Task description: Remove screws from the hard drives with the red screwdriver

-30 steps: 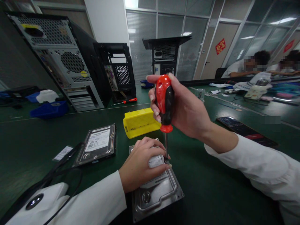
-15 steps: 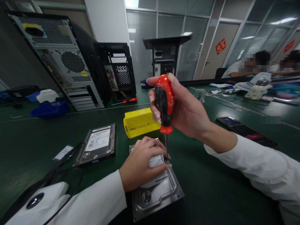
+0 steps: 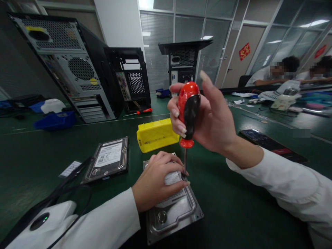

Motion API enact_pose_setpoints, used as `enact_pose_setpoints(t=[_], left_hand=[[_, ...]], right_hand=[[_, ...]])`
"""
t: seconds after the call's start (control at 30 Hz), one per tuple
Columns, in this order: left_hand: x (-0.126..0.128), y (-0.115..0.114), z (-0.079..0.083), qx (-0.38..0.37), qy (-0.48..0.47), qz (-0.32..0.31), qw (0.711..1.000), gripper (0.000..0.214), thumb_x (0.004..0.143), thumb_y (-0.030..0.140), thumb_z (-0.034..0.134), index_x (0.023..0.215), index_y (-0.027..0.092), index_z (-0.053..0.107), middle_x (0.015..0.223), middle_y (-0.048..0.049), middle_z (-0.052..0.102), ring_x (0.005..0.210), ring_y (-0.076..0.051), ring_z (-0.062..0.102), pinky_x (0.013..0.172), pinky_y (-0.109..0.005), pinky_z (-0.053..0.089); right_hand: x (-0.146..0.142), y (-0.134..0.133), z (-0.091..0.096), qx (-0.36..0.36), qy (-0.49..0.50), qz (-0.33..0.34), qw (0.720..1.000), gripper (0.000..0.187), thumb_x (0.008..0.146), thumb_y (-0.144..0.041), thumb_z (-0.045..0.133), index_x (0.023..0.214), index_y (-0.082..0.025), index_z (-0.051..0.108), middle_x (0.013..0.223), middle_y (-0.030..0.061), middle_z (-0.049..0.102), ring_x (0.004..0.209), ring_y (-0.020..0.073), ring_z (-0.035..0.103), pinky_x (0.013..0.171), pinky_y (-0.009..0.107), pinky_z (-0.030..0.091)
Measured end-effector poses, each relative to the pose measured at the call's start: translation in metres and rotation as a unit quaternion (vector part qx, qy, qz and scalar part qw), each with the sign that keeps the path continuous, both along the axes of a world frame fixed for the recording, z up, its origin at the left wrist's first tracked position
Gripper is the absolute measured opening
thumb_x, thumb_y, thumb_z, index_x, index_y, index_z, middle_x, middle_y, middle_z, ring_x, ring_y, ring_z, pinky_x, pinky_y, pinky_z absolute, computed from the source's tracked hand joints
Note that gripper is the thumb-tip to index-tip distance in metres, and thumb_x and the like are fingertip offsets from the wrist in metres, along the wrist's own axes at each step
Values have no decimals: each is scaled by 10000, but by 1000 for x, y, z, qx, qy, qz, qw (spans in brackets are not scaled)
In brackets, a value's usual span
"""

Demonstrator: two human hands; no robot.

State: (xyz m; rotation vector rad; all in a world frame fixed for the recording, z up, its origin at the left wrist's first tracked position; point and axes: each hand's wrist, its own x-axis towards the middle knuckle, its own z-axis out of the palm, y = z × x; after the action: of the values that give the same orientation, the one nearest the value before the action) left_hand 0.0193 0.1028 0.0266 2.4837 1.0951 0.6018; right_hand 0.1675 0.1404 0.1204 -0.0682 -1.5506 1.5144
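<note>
A silver hard drive (image 3: 176,212) lies on the green table in front of me. Across its label rests my left hand (image 3: 162,178), fingers bent over the drive, with thumb and fingertips on either side of the screwdriver's tip. My right hand (image 3: 210,117) has its fingers around the red and black handle of a screwdriver (image 3: 190,110), its thumb lifted off. The shaft stands nearly upright, its tip at the drive's right edge; the screw there is hidden. A yellow parts bin (image 3: 157,136) sits just behind.
To the left lies a second hard drive (image 3: 109,157) beside a paper label (image 3: 70,168) and a black cable. Computer cases (image 3: 77,69) stand at the back, with another red screwdriver (image 3: 144,111) near them. A phone (image 3: 272,143) lies right; two people sit beyond.
My right hand has turned on the screwdriver handle and its thumb has come off. The handle has rotated and leans slightly more to the right. My left hand and the drive stay put.
</note>
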Motion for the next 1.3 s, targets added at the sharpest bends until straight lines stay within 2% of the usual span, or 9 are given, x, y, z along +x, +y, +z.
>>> enact_pose_setpoints(t=[0.07,0.23,0.4,0.73,0.87,0.97,1.03,1.17,1.3], left_hand=[[0,1,-1,5,-2,-2,1000,154,803,363,668,931,279,671,1058,11,599,1017,-218,484,879,-374,338],[0,1,-2,3,-3,1,1000,159,800,368,669,937,287,674,1064,10,601,1026,-224,482,880,-381,339],[-1,0,-1,1,-3,1,1000,165,804,367,665,952,293,673,1071,9,596,1032,-223,483,882,-385,342],[-1,-1,0,5,8,-2,1000,178,810,360,658,974,289,665,1094,-4,585,1049,-230,491,895,-402,368],[-11,2,3,65,9,11,998,240,884,360,564,1109,284,598,1133,-13,566,1055,-206,507,900,-382,399],[-28,11,11,174,34,100,979,243,937,307,468,1140,227,574,1092,-33,591,987,-193,539,858,-359,440],[-42,19,18,216,46,145,964,246,933,252,454,1120,170,593,1061,-71,602,955,-232,533,831,-406,438],[-68,30,27,351,170,215,895,199,882,243,521,1002,172,662,1011,-105,588,890,-287,495,700,-419,422],[-74,31,22,368,188,227,882,141,844,257,585,918,208,695,1185,-125,528,1031,-339,451,768,-464,406]], right_hand=[[-1,-1,2,-12,-7,-3,1000,339,970,-387,220,904,-164,466,706,-26,437,514,55,430,510,193,381],[-2,0,-2,13,13,1,1000,192,940,-319,407,840,-158,443,764,-26,461,533,44,456,502,181,385],[1,1,-6,39,-6,19,999,247,898,-345,513,764,-165,410,684,-54,458,455,22,434,449,165,308],[-2,2,-11,12,-10,3,1000,189,854,-313,479,981,-182,431,732,-39,446,484,47,429,457,189,350],[0,-1,0,18,13,-28,999,170,861,-270,452,1006,-182,438,748,-26,448,484,64,423,443,204,352],[9,3,15,21,54,-94,994,137,939,-273,329,989,-204,436,787,-20,407,506,59,380,444,192,342],[18,12,22,30,65,-142,987,170,961,-297,280,997,-218,426,789,-22,381,508,54,346,435,177,333],[33,45,16,36,-30,-221,974,104,921,-344,401,970,-258,368,782,-40,415,477,37,357,384,141,291],[42,64,0,18,-264,-199,944,321,791,-359,628,949,-227,382,694,-55,466,483,65,467,383,158,391]])
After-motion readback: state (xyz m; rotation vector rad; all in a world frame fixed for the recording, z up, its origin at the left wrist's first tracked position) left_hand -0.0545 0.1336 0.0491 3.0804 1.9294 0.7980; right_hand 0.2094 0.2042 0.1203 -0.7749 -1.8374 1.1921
